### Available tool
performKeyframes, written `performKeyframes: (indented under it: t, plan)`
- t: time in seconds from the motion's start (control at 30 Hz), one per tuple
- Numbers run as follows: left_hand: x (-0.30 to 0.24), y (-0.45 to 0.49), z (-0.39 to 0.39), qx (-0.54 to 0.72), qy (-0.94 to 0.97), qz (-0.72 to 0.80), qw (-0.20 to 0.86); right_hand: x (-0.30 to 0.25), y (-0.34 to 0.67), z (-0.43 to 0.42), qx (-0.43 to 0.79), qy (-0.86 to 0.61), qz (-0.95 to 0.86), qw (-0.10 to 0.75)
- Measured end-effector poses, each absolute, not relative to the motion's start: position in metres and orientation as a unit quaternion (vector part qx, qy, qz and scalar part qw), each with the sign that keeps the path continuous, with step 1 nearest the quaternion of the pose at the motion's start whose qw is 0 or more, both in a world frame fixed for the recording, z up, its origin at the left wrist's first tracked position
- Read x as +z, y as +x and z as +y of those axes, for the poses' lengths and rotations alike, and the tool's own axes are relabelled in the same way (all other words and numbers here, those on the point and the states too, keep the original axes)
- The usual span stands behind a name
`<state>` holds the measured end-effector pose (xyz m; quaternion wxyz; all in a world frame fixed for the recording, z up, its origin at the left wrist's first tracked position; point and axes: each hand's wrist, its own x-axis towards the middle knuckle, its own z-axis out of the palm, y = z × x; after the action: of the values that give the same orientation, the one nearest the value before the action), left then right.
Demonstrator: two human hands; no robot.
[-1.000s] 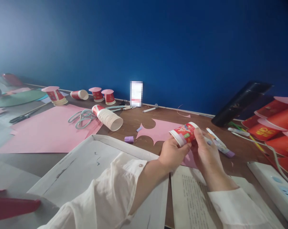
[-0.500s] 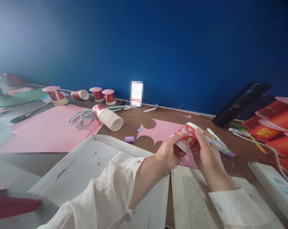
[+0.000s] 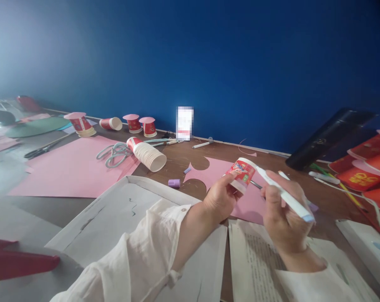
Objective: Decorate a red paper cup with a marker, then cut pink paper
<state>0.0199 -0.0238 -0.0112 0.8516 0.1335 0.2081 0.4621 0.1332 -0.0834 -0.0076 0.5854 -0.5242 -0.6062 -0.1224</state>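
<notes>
My left hand (image 3: 223, 197) is closed around a red printed paper cup (image 3: 242, 168), tilted, with its white end up. A white marker (image 3: 286, 193) with a pale blue end is gripped in my right hand (image 3: 286, 222); its upper tip is close to the cup's side. Below the cup lies a pink paper sheet (image 3: 200, 172) with rounded pieces cut out of it. A purple cap (image 3: 174, 183) and a smaller purple piece (image 3: 187, 170) lie to the left of that sheet.
A white box lid (image 3: 114, 214) and an open book (image 3: 249, 251) lie nearest me. A stack of paper cups (image 3: 150, 157) rests on its side near a coiled cord (image 3: 116, 153). A black cylinder (image 3: 322, 138) leans by red envelopes (image 3: 360, 176); a power strip (image 3: 362, 239) lies at right.
My right hand has let go of the cup and taken up the white marker, bringing it beside the cup. My left hand still holds the cup. The view has shifted slightly.
</notes>
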Motion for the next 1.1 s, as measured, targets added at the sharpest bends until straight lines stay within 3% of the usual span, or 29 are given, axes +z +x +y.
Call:
performKeyframes:
  t: [0.3,0.73,1.1]
  plan:
    - [-0.008,0.020,-0.024,0.458,0.117,0.225,0.852,-0.005,0.134,-0.086,-0.130,-0.547,-0.640,0.525]
    - [-0.011,0.021,-0.023,0.468,0.140,0.226,0.843,-0.002,0.131,-0.085,-0.174,-0.516,-0.661,0.516]
    - [-0.019,0.023,-0.027,0.463,0.320,0.252,0.788,0.001,0.130,-0.084,-0.214,-0.493,-0.656,0.530]
